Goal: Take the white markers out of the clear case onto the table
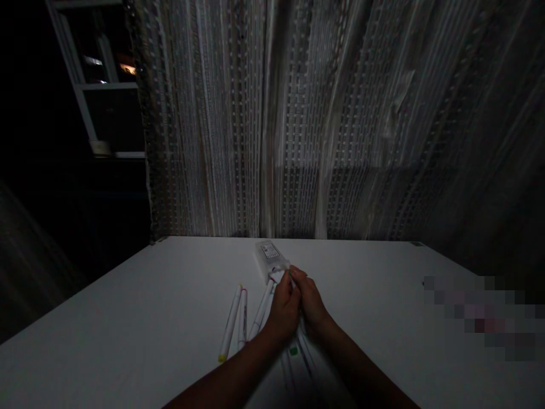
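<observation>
My left hand (284, 308) and my right hand (313, 300) are pressed together near the middle of the table, fingers closed. Between them shows a slim white marker with a green end (291, 277); most of it is hidden by the fingers. Just beyond my fingertips lies a clear plastic case (264, 257) with a printed label, its near end towards me. Left of my hands, white markers lie on the table: a yellow-ended marker (230, 324), a red-ended marker (242, 317) and another marker (260, 311). More markers (304, 349) lie under and between my forearms, partly covered.
The white table (170, 295) spans the view in dim light. A woven curtain (238, 125) hangs behind its far edge. At upper left is a window (113, 87). A pixelated patch covers something at the table's right side.
</observation>
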Tool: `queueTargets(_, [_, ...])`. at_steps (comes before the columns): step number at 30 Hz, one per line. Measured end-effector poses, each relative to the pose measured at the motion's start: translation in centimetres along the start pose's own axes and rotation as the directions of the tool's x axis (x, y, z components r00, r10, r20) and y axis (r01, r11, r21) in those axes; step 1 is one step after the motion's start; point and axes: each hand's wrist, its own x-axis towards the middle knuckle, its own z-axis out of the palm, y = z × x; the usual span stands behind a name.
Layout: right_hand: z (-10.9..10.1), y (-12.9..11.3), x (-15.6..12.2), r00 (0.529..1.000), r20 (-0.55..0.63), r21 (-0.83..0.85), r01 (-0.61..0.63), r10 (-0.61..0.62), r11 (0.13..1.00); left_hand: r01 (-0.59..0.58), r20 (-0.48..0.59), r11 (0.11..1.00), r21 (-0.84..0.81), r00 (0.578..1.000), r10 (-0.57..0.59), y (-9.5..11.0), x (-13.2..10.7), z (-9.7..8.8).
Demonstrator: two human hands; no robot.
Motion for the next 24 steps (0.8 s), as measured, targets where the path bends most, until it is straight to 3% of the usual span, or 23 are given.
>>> queueTargets(24, [0.10,-0.37,-0.11,0.999,-0.032,0.006,-0.024,0.024,1.000,-0.015,-0.001,1.000,-0.026,1.000,0.015,-0.57,-0.04,0.16])
